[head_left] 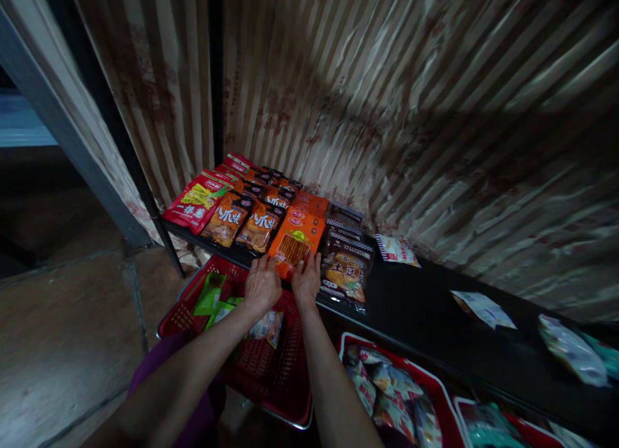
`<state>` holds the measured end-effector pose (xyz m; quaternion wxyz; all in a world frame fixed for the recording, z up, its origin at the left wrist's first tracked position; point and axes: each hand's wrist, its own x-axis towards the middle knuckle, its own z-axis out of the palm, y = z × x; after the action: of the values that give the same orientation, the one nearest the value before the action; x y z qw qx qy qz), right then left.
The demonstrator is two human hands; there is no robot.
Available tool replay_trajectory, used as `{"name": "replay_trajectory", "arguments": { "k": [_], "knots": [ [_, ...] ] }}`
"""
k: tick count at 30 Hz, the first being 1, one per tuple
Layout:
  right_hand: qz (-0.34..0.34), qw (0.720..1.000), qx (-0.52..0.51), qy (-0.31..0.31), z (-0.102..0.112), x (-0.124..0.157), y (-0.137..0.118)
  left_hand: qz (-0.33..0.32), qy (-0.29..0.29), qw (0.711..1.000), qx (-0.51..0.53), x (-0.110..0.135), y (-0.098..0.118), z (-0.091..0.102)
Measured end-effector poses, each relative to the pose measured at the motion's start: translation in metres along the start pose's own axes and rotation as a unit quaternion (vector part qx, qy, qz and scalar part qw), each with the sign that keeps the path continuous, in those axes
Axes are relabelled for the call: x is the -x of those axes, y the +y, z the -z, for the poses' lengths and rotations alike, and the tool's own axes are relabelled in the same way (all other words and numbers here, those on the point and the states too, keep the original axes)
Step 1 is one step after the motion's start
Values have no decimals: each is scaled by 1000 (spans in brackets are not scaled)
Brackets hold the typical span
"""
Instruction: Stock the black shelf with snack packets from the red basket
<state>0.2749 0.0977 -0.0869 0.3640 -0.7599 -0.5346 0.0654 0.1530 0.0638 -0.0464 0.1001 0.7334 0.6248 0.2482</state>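
Observation:
An orange snack packet point(296, 238) lies at the front of a row of packets on the black shelf point(425, 306). My left hand point(262, 285) rests on its near left corner and my right hand point(306, 280) on its near right corner, the fingers of both curled over the packet's edge. Left of it lie two brown-orange packets point(244, 222) and a red packet point(196, 200). To the right sits a dark packet with a yellow picture point(345, 271). Under my arms stands a red basket point(271, 383) holding green packets point(210, 293) and a pale one point(268, 325).
A stained striped curtain hangs behind the shelf. Loose pale packets point(481, 306) point(570, 348) and a small white one point(396, 248) lie further right on the shelf. Two more red baskets of snacks point(396, 390) point(488, 425) stand at the lower right. Bare floor lies to the left.

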Motion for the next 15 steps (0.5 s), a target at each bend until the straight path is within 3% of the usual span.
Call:
{"name": "replay_trajectory", "arguments": {
  "k": [6,15],
  "knots": [
    [5,999,-9,31,-3,2,-1,-15,9,1000,2,1,3,-3],
    [18,999,-2,30,-3,2,-2,-30,23,999,-17,3,7,-6]
  ]
}}
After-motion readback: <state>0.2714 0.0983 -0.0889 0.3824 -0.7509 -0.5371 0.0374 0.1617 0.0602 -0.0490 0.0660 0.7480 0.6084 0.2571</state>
